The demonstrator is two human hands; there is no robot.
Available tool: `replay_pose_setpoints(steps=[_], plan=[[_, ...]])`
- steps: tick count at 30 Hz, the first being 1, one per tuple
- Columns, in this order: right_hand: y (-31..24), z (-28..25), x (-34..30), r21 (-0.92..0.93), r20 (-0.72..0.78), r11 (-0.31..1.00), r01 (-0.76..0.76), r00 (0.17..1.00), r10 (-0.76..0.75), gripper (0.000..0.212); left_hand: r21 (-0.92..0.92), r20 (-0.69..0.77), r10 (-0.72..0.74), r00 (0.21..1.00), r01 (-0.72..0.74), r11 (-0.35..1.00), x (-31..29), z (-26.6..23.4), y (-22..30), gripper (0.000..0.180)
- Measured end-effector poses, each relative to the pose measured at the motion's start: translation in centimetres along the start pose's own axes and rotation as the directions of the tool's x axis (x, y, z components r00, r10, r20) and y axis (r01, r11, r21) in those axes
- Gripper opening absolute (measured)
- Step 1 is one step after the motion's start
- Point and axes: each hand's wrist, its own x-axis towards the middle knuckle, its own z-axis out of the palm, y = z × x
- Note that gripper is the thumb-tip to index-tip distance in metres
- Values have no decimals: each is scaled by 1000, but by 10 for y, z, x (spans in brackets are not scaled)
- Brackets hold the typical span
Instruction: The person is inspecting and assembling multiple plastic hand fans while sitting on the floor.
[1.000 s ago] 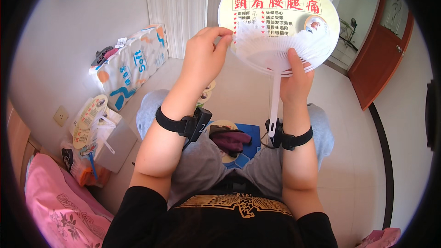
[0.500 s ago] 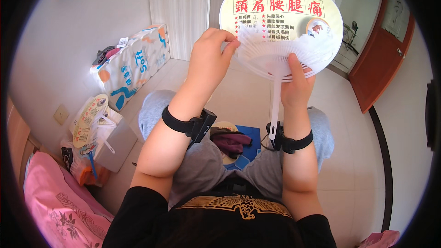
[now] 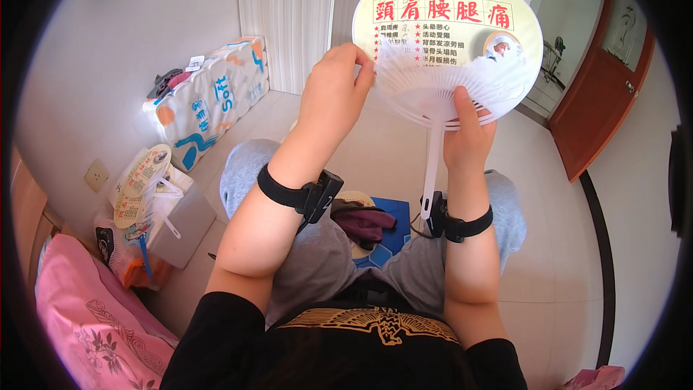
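A round hand fan [image 3: 451,40] with a pale yellow printed face and white plastic ribs is held up in front of me, its slim white handle hanging down. My right hand [image 3: 468,133] grips its lower rim, with the thumb on the front and the other fingers behind it. At the fan's left edge, my left hand [image 3: 339,83] pinches the rim between thumb and forefinger; its other fingers are largely hidden. Below, between my knees, a dark purple cloth [image 3: 364,225] lies on something blue.
A large pack of paper rolls [image 3: 213,101] rests against the left wall with small dark items on top. Nearer, another fan [image 3: 144,184] leans on a grey box [image 3: 184,220]. Pink fabric [image 3: 90,310] is at lower left. A brown door [image 3: 595,94] stands ajar at right.
The fan and both hands sit very slightly further right and lower in the view. Both hands keep the same hold on the fan.
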Motion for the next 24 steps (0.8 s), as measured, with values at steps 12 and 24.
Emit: replay_pose_setpoints(steps=[12, 24], plan=[[-7, 4, -8, -27, 16, 1000, 12, 1000, -12, 35, -9, 112, -25, 993, 26, 1000, -4, -3, 1, 26], [-5, 6, -15, -157, 116, 982, 101, 990, -83, 30, -78, 56, -150, 987, 154, 985, 3, -3, -9, 18]])
